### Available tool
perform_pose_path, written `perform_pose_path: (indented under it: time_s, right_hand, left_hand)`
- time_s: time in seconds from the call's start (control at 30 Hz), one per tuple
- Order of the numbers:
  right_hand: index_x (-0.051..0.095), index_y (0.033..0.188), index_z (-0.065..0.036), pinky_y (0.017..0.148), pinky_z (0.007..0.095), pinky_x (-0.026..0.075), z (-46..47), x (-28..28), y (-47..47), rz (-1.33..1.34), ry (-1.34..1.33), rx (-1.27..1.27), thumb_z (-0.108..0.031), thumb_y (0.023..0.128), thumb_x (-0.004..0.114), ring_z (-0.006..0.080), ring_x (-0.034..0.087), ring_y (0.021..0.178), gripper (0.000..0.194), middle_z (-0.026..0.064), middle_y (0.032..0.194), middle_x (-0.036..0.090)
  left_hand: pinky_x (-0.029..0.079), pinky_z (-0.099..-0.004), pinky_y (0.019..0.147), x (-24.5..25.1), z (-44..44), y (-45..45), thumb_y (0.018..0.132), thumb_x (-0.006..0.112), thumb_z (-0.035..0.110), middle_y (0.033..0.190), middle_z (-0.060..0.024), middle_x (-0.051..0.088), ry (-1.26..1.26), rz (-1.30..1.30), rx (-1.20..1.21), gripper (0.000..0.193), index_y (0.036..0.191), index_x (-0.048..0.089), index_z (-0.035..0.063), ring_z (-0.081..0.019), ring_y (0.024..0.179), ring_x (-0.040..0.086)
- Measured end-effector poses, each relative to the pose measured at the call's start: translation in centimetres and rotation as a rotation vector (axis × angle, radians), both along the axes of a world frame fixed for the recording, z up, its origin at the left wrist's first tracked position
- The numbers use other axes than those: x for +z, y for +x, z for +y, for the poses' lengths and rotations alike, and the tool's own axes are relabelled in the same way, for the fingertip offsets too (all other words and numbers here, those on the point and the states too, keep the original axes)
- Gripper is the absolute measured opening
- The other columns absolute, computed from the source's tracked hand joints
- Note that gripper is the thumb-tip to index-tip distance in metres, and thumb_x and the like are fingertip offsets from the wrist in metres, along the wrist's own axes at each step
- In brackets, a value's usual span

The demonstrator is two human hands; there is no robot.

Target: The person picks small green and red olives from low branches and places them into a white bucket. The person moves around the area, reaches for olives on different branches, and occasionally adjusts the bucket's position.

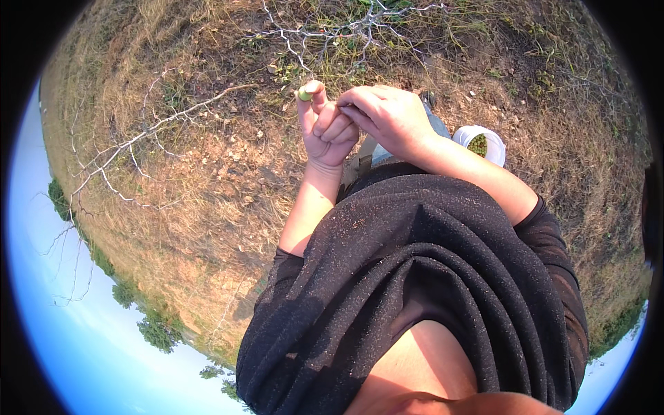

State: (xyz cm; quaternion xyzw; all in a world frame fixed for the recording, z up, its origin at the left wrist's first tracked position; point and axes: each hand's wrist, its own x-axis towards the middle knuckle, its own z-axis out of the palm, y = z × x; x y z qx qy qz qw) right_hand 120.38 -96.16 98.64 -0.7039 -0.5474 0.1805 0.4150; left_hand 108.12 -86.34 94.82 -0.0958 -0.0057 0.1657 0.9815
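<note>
My left hand [329,127] is raised in front of my body, with a small round green fruit [305,94] pinched between thumb and forefinger. Its other fingers are curled toward the palm. My right hand [386,116] is bent over beside it, fingertips together and touching the left hand's curled fingers. Whether anything small sits between those right fingertips is hidden. Down to the right, a white plastic bucket [499,148] holds many green fruits [477,146].
Bare, spiny-looking branches [358,26] spread over the ground ahead. Another dry branch [150,129] reaches across on the left. Dry grass and crumbly soil [223,176] lie underfoot. A strap [364,154] hangs near my waist. Trees [158,329] stand far off.
</note>
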Motion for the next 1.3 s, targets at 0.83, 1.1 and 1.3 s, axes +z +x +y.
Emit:
perform_pose_path:
  time_s: [0.83, 1.1, 1.3]
  right_hand:
    - [0.06, 0.107, -0.006, 0.068, 0.0254, 0.049, 0.4, -1.7, -1.0, 0.993, -0.028, 0.077, -0.017, 0.092, 0.058, 0.0107, 0.06, 0.074, 0.018, 0.0011, 0.08, 0.063]
    - [0.06, 0.104, -0.005, 0.061, 0.0181, 0.039, 0.4, -1.5, -0.9, 1.43, -0.103, 0.156, -0.018, 0.096, 0.054, 0.0017, 0.047, 0.068, 0.017, -0.0048, 0.076, 0.055]
    - [0.058, 0.094, -0.009, 0.055, 0.0175, 0.034, 0.4, -1.4, -0.9, 1.519, -0.133, 0.146, -0.026, 0.097, 0.053, 0.0012, 0.041, 0.061, 0.018, -0.0065, 0.07, 0.051]
  left_hand:
    - [0.019, -0.0191, 0.039, 0.0, 0.3, -0.3, 0.1, 0.034, 0.042, 0.046, 0.0073, 0.031, -0.091, -0.193, 0.022, 0.034, 0.105, 0.056, 0.0167, -0.0023, 0.036, 0.024]
    - [0.018, -0.019, 0.037, 0.7, 0.4, -0.2, 0.101, 0.035, 0.038, 0.045, 0.0074, 0.032, -0.104, -0.243, 0.026, 0.03, 0.093, 0.049, 0.0127, -0.0022, 0.034, 0.024]
    - [0.018, -0.0177, 0.036, 0.8, 0.5, -0.2, 0.102, 0.036, 0.036, 0.044, 0.0086, 0.031, -0.124, -0.258, 0.029, 0.03, 0.087, 0.047, 0.0113, -0.001, 0.034, 0.024]
